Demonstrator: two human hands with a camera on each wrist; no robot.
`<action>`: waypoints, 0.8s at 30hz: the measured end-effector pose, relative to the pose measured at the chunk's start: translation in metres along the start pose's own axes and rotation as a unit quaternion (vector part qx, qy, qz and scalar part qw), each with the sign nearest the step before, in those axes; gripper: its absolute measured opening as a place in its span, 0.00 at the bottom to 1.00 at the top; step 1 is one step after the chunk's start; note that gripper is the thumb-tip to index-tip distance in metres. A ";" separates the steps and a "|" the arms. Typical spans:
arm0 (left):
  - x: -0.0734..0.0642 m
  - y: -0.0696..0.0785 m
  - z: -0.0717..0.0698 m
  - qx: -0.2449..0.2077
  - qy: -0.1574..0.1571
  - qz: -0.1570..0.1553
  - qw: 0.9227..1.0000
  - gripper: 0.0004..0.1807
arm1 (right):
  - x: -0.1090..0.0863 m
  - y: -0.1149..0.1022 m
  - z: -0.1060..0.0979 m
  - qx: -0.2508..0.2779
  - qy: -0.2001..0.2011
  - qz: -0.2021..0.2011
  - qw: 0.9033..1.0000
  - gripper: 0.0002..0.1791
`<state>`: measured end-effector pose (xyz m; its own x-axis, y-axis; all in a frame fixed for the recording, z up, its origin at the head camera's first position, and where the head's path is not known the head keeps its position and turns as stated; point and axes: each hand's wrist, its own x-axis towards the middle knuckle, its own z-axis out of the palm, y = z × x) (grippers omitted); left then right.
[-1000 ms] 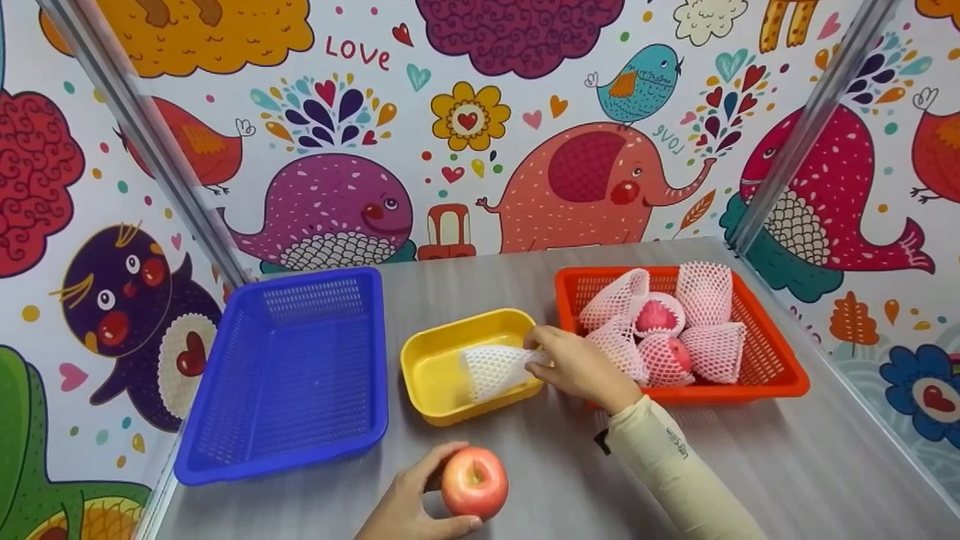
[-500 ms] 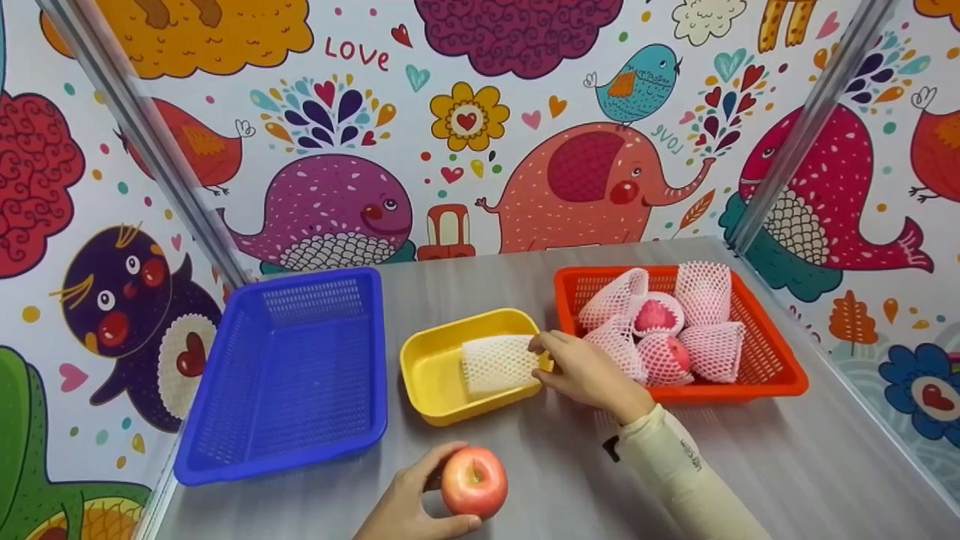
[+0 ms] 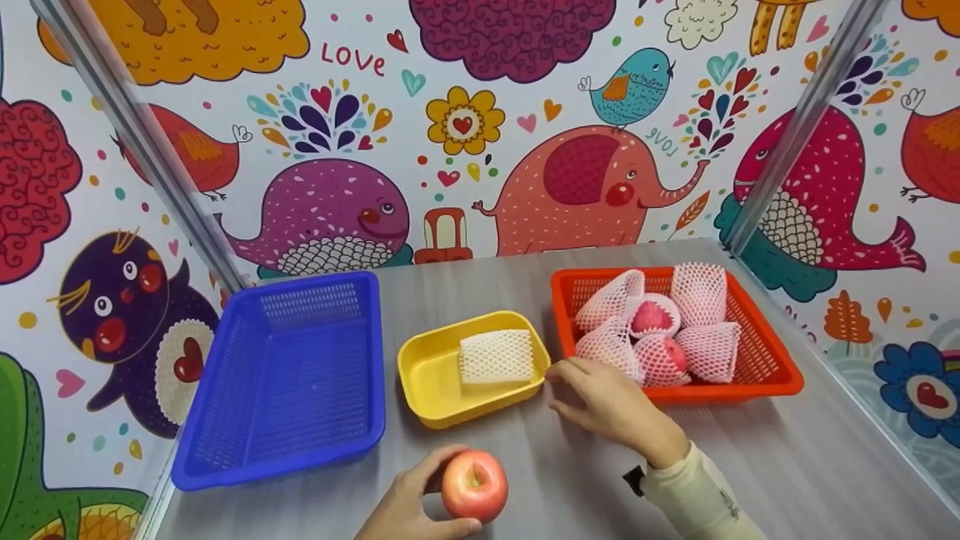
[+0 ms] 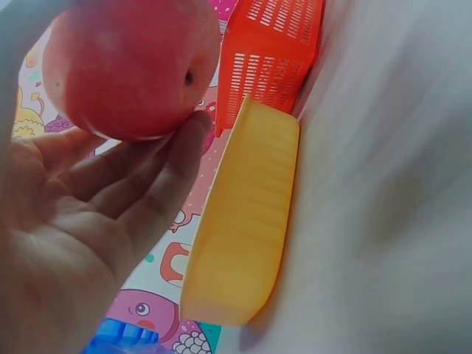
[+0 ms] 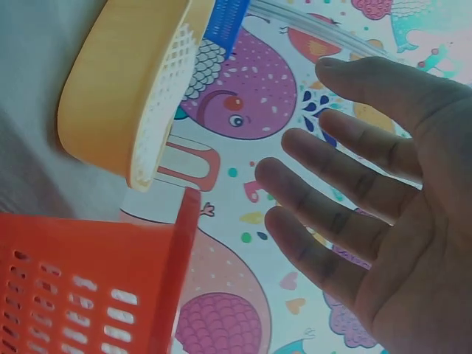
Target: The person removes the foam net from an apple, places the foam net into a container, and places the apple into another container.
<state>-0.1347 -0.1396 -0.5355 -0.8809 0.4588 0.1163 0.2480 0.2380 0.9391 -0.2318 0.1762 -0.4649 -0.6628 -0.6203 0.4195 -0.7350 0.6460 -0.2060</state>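
My left hand (image 3: 420, 495) grips a red-and-yellow apple (image 3: 475, 486) at the front of the table, its stem end facing up. In the left wrist view the fingers (image 4: 166, 184) support the apple (image 4: 133, 66) from beside it. A white foam net sleeve (image 3: 495, 356) lies inside the yellow tub (image 3: 431, 414), toward its right end. Just right of that tub's rim is my right hand (image 3: 611, 401), holding nothing. The right wrist view shows this hand (image 5: 383, 214) with its fingers spread and relaxed.
On the left stands a blue basket (image 3: 300, 472) with nothing in it. A red basket (image 3: 765, 375) at the right holds several fruits in pink foam nets (image 3: 697, 296). Patterned wall panels (image 3: 450, 67) enclose the table at the back and sides.
My right hand has let go of the white foam net, which now lies in the yellow tub. That hand has drawn back to the right. The left hand keeps the apple in place.
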 end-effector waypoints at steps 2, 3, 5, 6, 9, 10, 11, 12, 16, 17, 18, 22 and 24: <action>0.000 -0.001 0.001 0.001 -0.001 0.002 1.000 0.41 | -0.007 -0.002 -0.001 -0.006 0.001 0.000 1.000 0.19; 0.000 -0.001 0.001 0.002 -0.001 0.007 1.000 0.41 | -0.011 -0.004 -0.002 -0.010 0.002 0.001 1.000 0.19; 0.000 -0.002 0.002 0.004 0.000 0.016 1.000 0.41 | -0.016 -0.005 -0.003 -0.015 0.000 0.006 1.000 0.19; 0.000 -0.002 0.002 0.007 0.002 0.020 1.000 0.41 | -0.018 -0.006 -0.003 -0.017 -0.003 0.009 1.000 0.19; -0.001 0.001 0.000 0.025 0.010 0.028 0.999 0.41 | -0.023 -0.007 -0.003 -0.018 -0.011 0.016 1.000 0.19; -0.001 0.003 -0.001 0.032 0.014 0.024 0.999 0.41 | -0.024 -0.007 -0.003 -0.015 -0.013 0.019 1.000 0.19; -0.001 0.006 -0.003 0.041 0.019 0.020 0.999 0.40 | -0.025 -0.007 -0.003 -0.012 -0.013 0.020 1.000 0.19; -0.001 0.009 -0.005 0.053 0.025 0.017 0.998 0.40 | -0.025 -0.007 -0.003 -0.009 -0.013 0.021 1.000 0.19; 0.002 0.023 -0.019 0.117 0.059 0.041 0.991 0.39 | -0.030 -0.005 -0.002 0.007 -0.006 0.021 1.000 0.18; 0.003 0.027 -0.024 0.142 0.070 0.052 0.986 0.38 | -0.031 -0.004 -0.002 0.010 -0.004 0.020 1.000 0.18; 0.005 0.031 -0.030 0.166 0.083 0.064 0.981 0.38 | -0.033 -0.003 -0.002 0.012 -0.004 0.019 1.000 0.18; 0.015 0.048 -0.059 0.245 0.138 0.085 0.956 0.39 | -0.039 -0.001 -0.001 0.016 0.000 0.019 1.000 0.17; 0.022 0.056 -0.076 0.263 0.163 0.078 0.948 0.40 | -0.042 0.000 -0.002 0.018 0.002 0.022 1.000 0.17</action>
<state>-0.1707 -0.1817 -0.4560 -0.8734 0.2556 0.4145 0.4769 0.6215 0.6215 -0.2036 0.2034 -0.4813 -0.6941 -0.5897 0.4128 -0.7098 0.6563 -0.2559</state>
